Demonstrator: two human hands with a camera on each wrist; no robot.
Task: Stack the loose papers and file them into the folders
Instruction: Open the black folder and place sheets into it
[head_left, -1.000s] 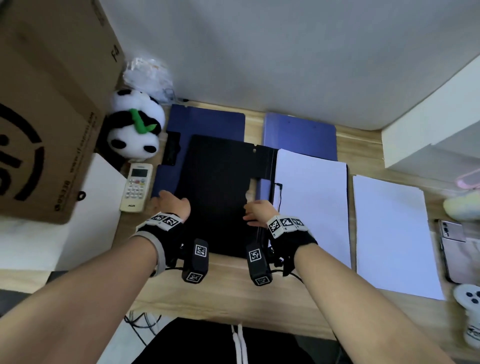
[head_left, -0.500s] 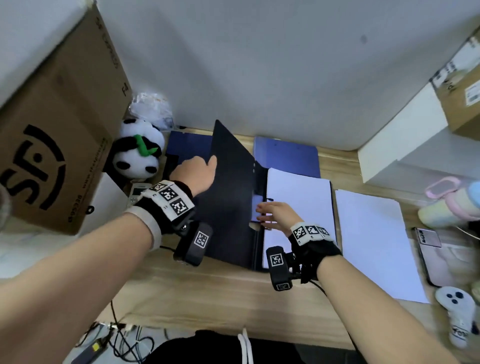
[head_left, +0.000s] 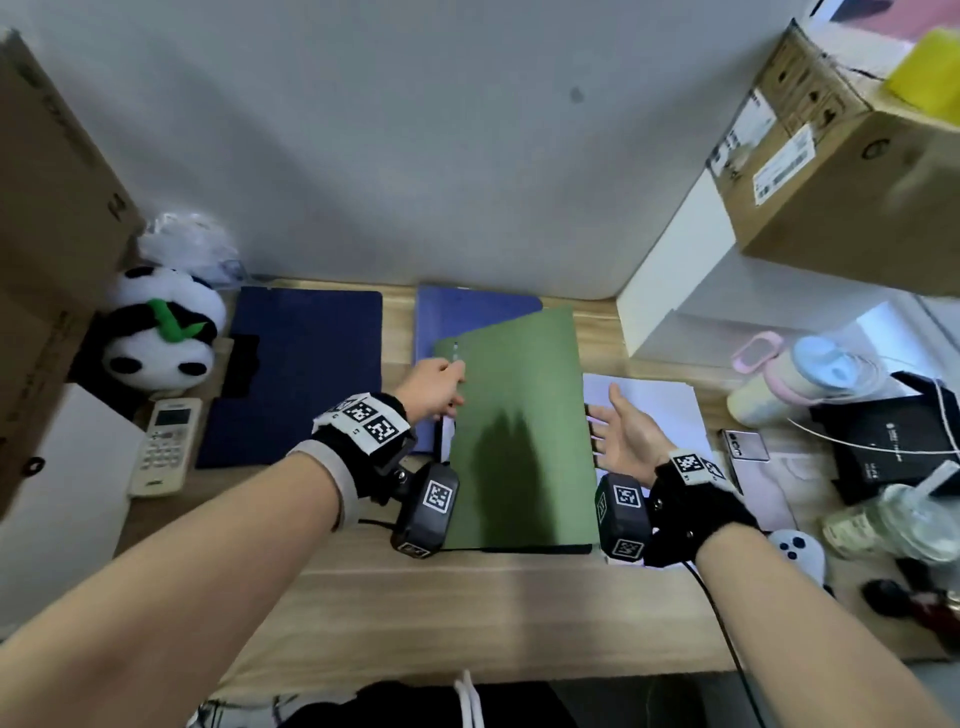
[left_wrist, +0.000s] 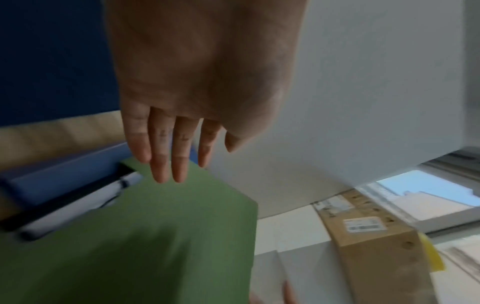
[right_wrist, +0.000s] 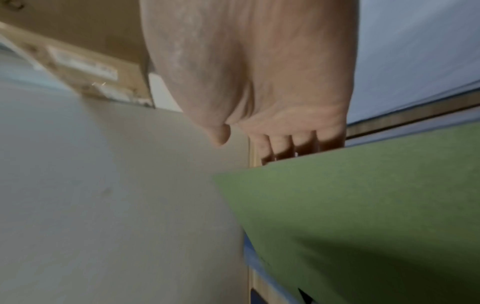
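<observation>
In the middle of the head view a flat green folder cover (head_left: 519, 431) slopes across the wooden desk (head_left: 415, 613), its lower edge along a thin black spine near the bottom centre. It hides most of what lies under it; only a strip of lighter blue folder (head_left: 457, 312) shows above its top edge, and a slim white pen-like shape peeps out at its left edge, clearer in the left wrist view.

The left hand (head_left: 434, 387) sits at the cover's upper left edge. In the left wrist view its fingers (left_wrist: 166, 156) hang straight and loosely spread, tips at the green edge; whether they touch it is hard to tell in the blur.

The right hand (head_left: 626, 434) is at the cover's right edge, palm turned up, thumb free. Its fingers (right_wrist: 283, 146) run behind the green edge in the right wrist view, so their ends are hidden and I cannot tell whether they press or hold it.

A stack of loose white papers (head_left: 660, 405) lies right of the cover, partly covered by the right hand and wrist camera. A dark navy folder (head_left: 296, 374) lies flat at centre left. The right side is cluttered and blurred.
</observation>
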